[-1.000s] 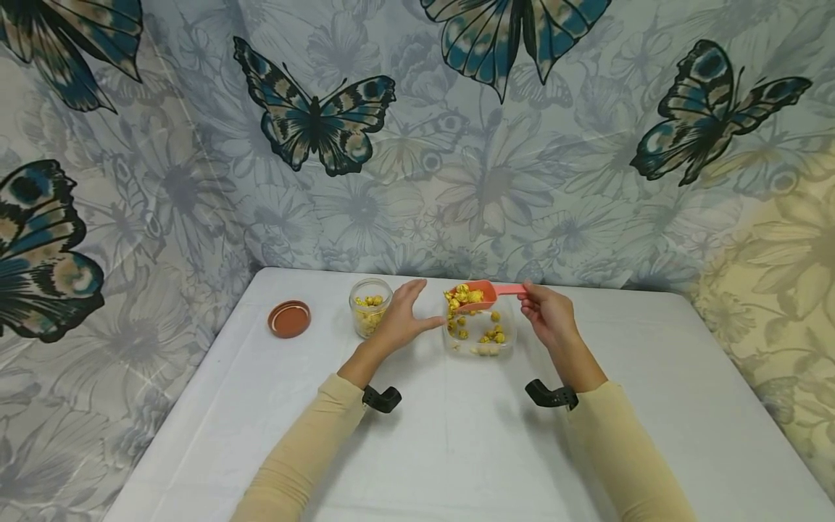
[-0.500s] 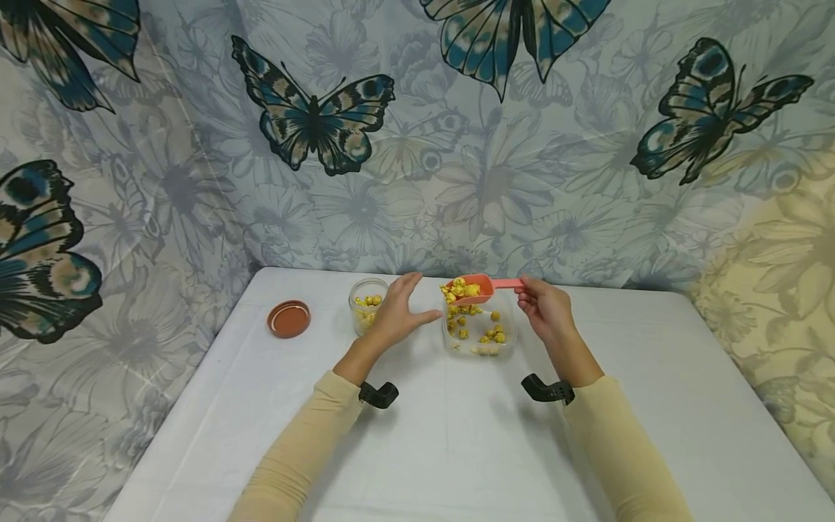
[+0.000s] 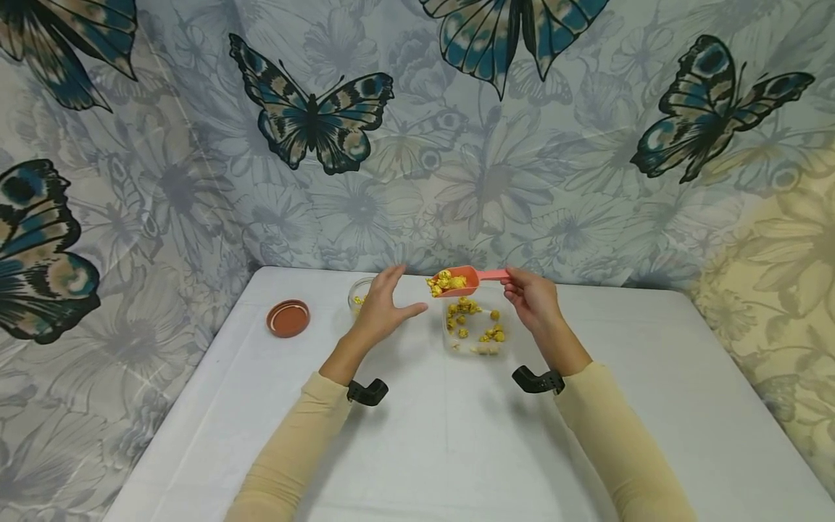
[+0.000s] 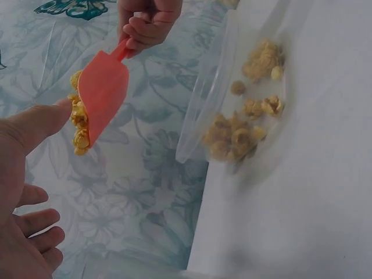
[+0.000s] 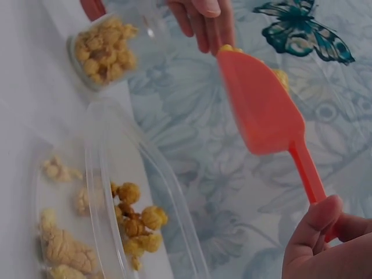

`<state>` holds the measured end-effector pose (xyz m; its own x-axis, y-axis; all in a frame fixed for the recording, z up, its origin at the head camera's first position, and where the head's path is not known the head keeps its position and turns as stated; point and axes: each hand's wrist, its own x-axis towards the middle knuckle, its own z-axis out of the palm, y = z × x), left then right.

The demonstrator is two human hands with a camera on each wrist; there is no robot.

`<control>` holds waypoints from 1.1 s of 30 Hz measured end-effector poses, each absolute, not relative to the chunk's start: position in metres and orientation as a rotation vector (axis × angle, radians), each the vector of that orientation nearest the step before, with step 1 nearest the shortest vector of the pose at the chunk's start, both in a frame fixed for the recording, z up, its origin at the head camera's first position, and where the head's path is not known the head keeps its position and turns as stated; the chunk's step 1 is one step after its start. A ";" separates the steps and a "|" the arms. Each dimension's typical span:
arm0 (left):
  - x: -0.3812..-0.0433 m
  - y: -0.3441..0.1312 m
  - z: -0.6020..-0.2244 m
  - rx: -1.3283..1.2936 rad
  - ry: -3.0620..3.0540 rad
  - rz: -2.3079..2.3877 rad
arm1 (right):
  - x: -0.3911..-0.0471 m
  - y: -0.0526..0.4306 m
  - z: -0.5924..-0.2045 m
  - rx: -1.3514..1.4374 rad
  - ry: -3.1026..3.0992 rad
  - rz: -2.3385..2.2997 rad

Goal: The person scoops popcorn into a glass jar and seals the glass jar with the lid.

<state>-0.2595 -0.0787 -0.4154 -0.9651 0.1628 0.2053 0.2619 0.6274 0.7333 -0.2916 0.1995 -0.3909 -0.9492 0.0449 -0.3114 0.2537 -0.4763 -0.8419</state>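
Observation:
My right hand pinches the handle of a coral-red scoop, heaped with yellow popcorn. The scoop hovers above the far left part of a clear plastic container, where several popcorn pieces lie. My left hand holds nothing; its thumb and fingers are spread beside the glass jar, which it partly hides in the head view. Popcorn fills part of that jar. In the left wrist view, the left thumb overlaps the popcorn at the scoop's edge.
A brown round lid lies on the white-covered table, left of the jar. Behind the table's far edge rises a butterfly-patterned cloth backdrop. Both wrists wear black camera bands.
The loaded scoop has risen and moved left with my right hand, off the container's middle toward the jar. My left hand has shifted left and slightly up, now covering more of the jar.

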 end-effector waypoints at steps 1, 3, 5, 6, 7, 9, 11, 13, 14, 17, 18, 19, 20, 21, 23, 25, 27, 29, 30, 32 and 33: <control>-0.259 -0.080 -0.415 -0.353 -2.722 -1.245 | -0.292 0.198 -0.390 0.442 1.536 -2.558; -0.257 -0.083 -0.413 -0.344 -2.715 -1.231 | -0.293 0.196 -0.390 0.429 1.540 -2.554; -0.256 -0.086 -0.413 -0.331 -2.712 -1.228 | -0.294 0.194 -0.390 0.420 1.549 -2.550; -0.256 -0.087 -0.412 -0.321 -2.712 -1.227 | -0.294 0.192 -0.390 0.415 1.560 -2.544; -0.256 -0.089 -0.412 -0.314 -2.712 -1.226 | -0.294 0.191 -0.390 0.410 1.569 -2.540; -0.256 -0.092 -0.412 -0.306 -2.706 -1.224 | -0.295 0.188 -0.390 0.412 1.580 -2.540; -0.256 -0.095 -0.411 -0.290 -2.700 -1.230 | -0.296 0.185 -0.391 0.417 1.584 -2.539; -0.256 -0.098 -0.411 -0.281 -2.694 -1.234 | -0.297 0.182 -0.392 0.412 1.577 -2.545; -0.256 -0.100 -0.411 -0.270 -2.692 -1.236 | -0.298 0.180 -0.392 0.418 1.577 -2.547; -0.257 -0.104 -0.413 -0.237 -2.684 -1.242 | -0.299 0.174 -0.393 0.406 1.569 -2.554; -0.257 -0.105 -0.413 -0.233 -2.680 -1.243 | -0.299 0.172 -0.393 0.402 1.569 -2.559; -0.258 -0.107 -0.414 -0.227 -2.677 -1.246 | -0.299 0.170 -0.393 0.398 1.569 -2.561; -0.259 -0.108 -0.415 -0.220 -2.674 -1.247 | -0.300 0.168 -0.393 0.395 1.571 -2.563; -0.259 -0.110 -0.416 -0.212 -2.674 -1.250 | -0.300 0.167 -0.394 0.380 1.569 -2.565; -0.260 -0.113 -0.418 -0.197 -2.676 -1.254 | -0.301 0.163 -0.394 0.355 1.569 -2.564; -0.261 -0.116 -0.420 -0.171 -2.679 -1.258 | -0.301 0.160 -0.395 0.335 1.572 -2.564; -0.262 -0.119 -0.423 -0.138 -2.687 -1.264 | -0.302 0.156 -0.396 0.323 1.577 -2.561; -0.263 -0.121 -0.425 -0.107 -2.695 -1.262 | -0.303 0.153 -0.396 0.323 1.584 -2.558; -0.263 -0.121 -0.426 -0.090 -2.701 -1.264 | -0.303 0.151 -0.396 0.327 1.588 -2.554; -0.264 -0.122 -0.428 -0.066 -2.708 -1.273 | -0.303 0.148 -0.397 0.324 1.595 -2.541; -0.264 -0.123 -0.429 -0.053 -2.711 -1.280 | -0.303 0.146 -0.398 0.322 1.598 -2.536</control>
